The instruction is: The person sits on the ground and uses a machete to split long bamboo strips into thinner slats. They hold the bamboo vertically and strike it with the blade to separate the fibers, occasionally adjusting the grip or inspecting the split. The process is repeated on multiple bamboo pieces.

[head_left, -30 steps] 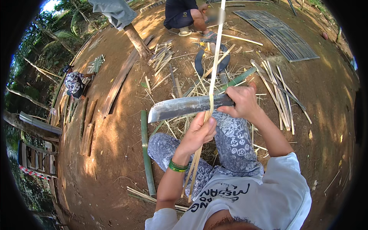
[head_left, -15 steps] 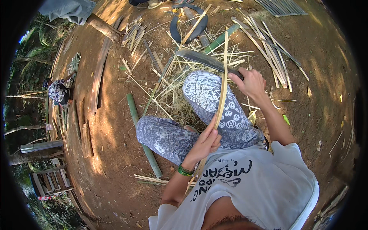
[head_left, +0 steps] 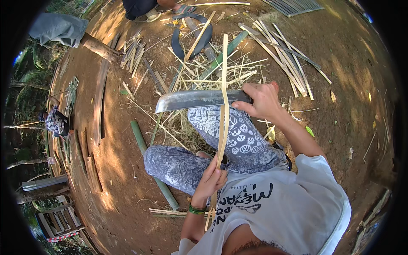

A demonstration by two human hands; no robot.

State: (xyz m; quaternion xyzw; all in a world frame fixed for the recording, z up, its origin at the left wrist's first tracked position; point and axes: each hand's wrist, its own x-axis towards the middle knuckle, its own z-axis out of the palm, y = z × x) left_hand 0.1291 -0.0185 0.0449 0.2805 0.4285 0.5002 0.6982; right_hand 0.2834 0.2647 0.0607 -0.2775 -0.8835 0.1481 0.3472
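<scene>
My left hand (head_left: 211, 182) is closed around a long pale bamboo strip (head_left: 225, 68) above my lap. The strip runs away from me, its far end pointing up past my knees, and its near end hangs by my shirt. A machete (head_left: 187, 100) lies across it, dark blade pointing left. Its handle is wrapped by my right hand (head_left: 264, 102), above my right knee. At the blade the strip looks split, one layer passing over the steel and another showing just below it.
Bamboo shavings (head_left: 199, 76) heap in front of my knees. A green bamboo pole (head_left: 140, 136) lies left, another (head_left: 225, 53) ahead. Bundled strips (head_left: 284, 63) lie at the far right, near a black rubber ring (head_left: 176, 44). Another person (head_left: 57, 121) crouches at the far left.
The machete has come nearer to me along the strip and now lies almost level. A split now shows where blade and strip cross. My left hand keeps its grip.
</scene>
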